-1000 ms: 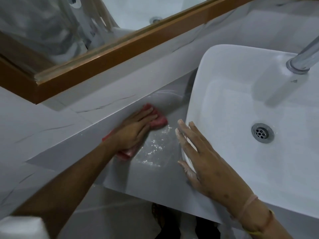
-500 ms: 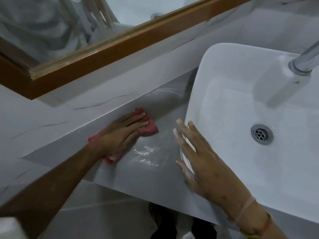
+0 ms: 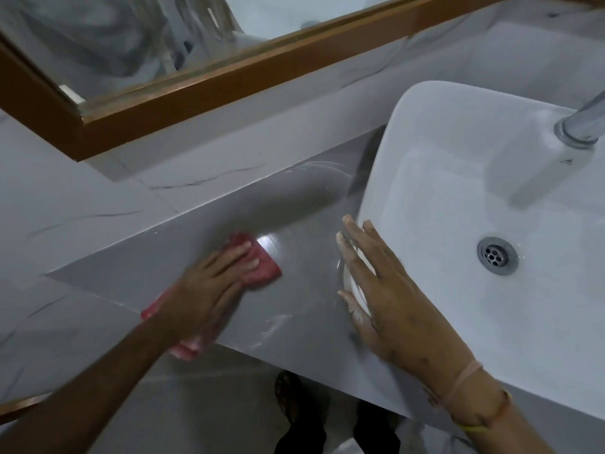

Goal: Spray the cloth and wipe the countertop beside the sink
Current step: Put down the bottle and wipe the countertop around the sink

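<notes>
While the wipe is under way, notes as follows.

Left hand: the left hand (image 3: 209,286) lies flat and spread on the red cloth (image 3: 262,267), fingers extended, pressing it down rather than gripping it.
Cloth position: on the grey countertop (image 3: 304,224) left of the sink (image 3: 458,198), near the counter's front edge; one end pokes out beyond the fingertips, the other trails under the wrist.
Right hand: the right hand (image 3: 386,290) is open and holds nothing, fingers splayed, resting against the sink's left rim, apparently as a brace.
Surface: faint whitish streaks show on the counter between cloth and sink, and near the back corner beside the basin.
Technique, my judgement: keep the palm flat so pressure spreads over the whole cloth; overlap strokes toward the streaked patch; carry them right up to the basin wall and the rear edge.
Risk: the trailing end hangs close to the front edge; bunching would leave unwiped bands.
Spray bottle: not in view.
</notes>
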